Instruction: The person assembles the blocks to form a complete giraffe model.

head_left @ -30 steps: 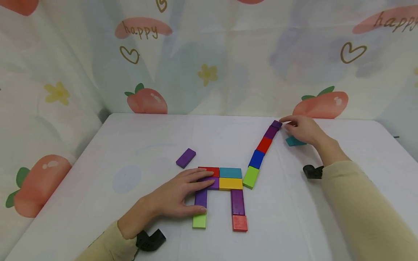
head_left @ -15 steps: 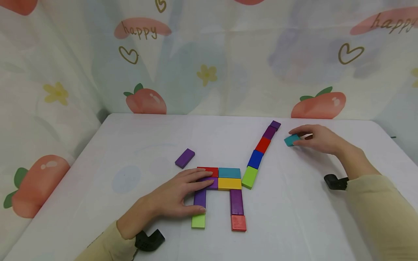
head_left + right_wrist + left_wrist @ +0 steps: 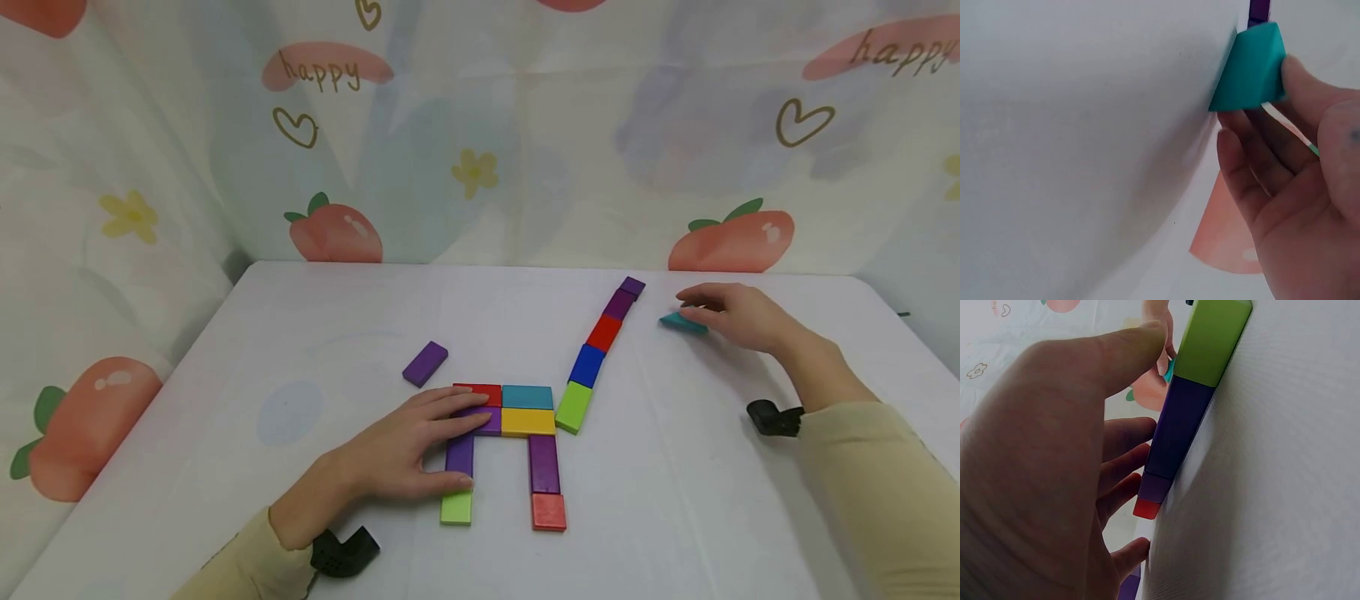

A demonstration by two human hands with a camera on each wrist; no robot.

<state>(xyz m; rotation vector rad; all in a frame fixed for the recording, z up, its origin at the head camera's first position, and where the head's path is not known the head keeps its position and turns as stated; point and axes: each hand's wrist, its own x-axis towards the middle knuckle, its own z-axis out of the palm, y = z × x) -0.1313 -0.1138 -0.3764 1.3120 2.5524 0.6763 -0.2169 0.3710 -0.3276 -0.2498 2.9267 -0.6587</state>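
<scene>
My right hand (image 3: pixel 750 317) pinches a teal wedge-shaped block (image 3: pixel 1250 69) between thumb and fingers, to the right of the slanted row's upper end. In the head view this block stands tilted, partly behind the fingers. My left hand (image 3: pixel 397 442) rests on the flat block figure, fingertips on a red block (image 3: pixel 491 392) and a purple block (image 3: pixel 491 423), thumb by the left leg. Beside these lie a teal rectangle block (image 3: pixel 527 397) and a yellow block (image 3: pixel 528 422). The left leg ends in a light green block (image 3: pixel 1213 340).
A slanted row rises from a green block (image 3: pixel 574 407) through a blue block (image 3: pixel 587 367) and a red block (image 3: pixel 604 333) to a small purple block (image 3: pixel 632 288). A loose purple block (image 3: pixel 425 364) lies behind the left hand. A printed curtain (image 3: pixel 525 125) hangs behind the table.
My right hand has left the slanted row's top end, moved right and towards me, and taken hold of the teal wedge-shaped block, which has turned. The left hand stays put.
</scene>
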